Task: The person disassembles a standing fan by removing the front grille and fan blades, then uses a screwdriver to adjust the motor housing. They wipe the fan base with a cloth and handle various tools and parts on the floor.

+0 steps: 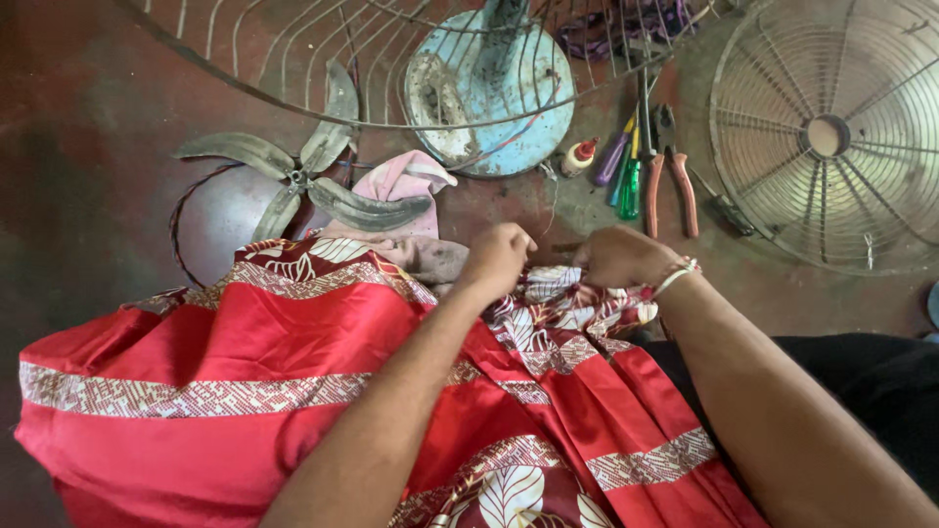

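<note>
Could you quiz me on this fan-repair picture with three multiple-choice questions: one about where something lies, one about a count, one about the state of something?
1. Where do the pliers with orange handles lie?
A. On the red cloth
B. On the floor between the round blue fan base and the wire fan guard at right
C. Inside the guard

2. How many blades does the loose metal fan blade piece have?
A. Two
B. Four
C. Six

3. How are the person's hands?
A. Both closed, close together at the cloth's edge
B. Both flat and open on the floor
C. One raised in the air

Answers:
1 B: the pliers rest on bare floor, with the fan base to their left and the fan guard to their right.
2 B: four blades spread from its hub.
3 A: left hand and right hand are curled, side by side, over the red patterned cloth.
</note>
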